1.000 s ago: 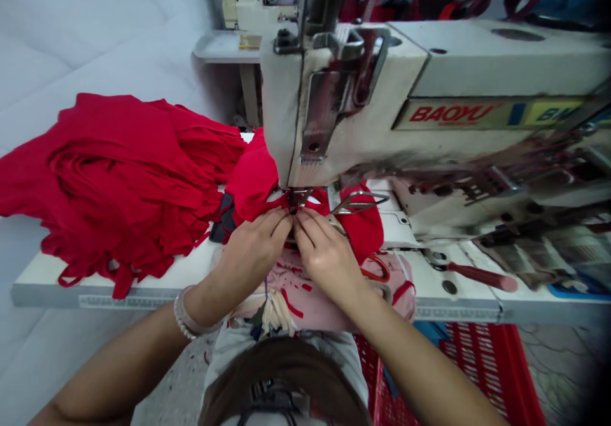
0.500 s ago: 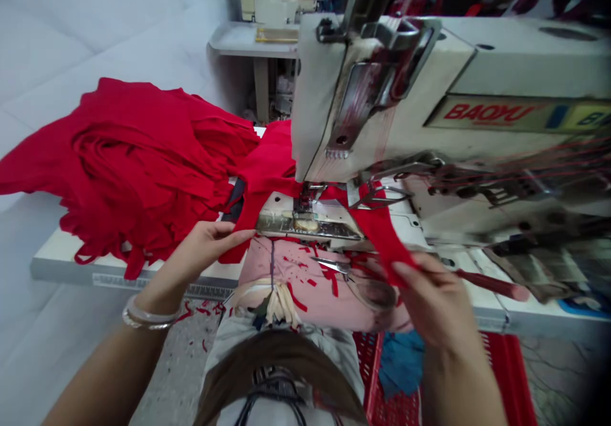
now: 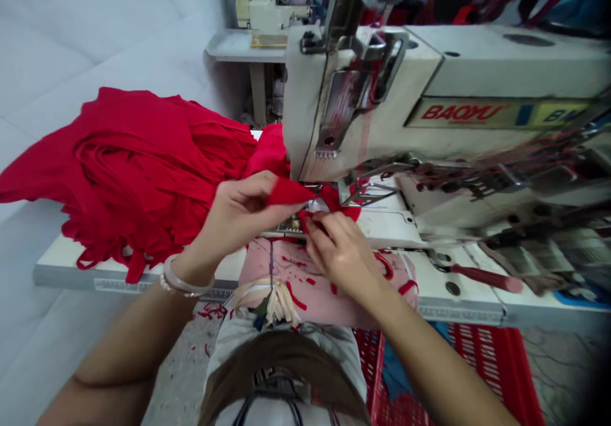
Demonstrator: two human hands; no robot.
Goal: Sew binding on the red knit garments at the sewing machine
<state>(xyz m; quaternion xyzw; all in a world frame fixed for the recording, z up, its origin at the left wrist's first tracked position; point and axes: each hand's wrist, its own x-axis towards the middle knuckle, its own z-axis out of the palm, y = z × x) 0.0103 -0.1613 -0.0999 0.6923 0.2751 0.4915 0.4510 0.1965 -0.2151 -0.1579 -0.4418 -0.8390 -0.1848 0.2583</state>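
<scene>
My left hand pinches a red fabric piece between thumb and fingers, just left of the needle area of a white sewing machine. Close by on the right, my right hand has its fingertips pressed together on another part of the red fabric, in front of the presser foot. The two hands nearly meet. More red cloth lies under the machine's wire guide. My fingers and the fabric partly hide the needle plate.
A big heap of red fabric pieces covers the table's left side. Red scraps lie on the pink padded cover at the front edge. A red-handled tool rests to the right. Below stands a red plastic basket beside blue cloth.
Both hands have moved inward to the needle area, my left hand rightward and up, my right hand leftward and up. The fabric ends they spread apart are now brought together.
</scene>
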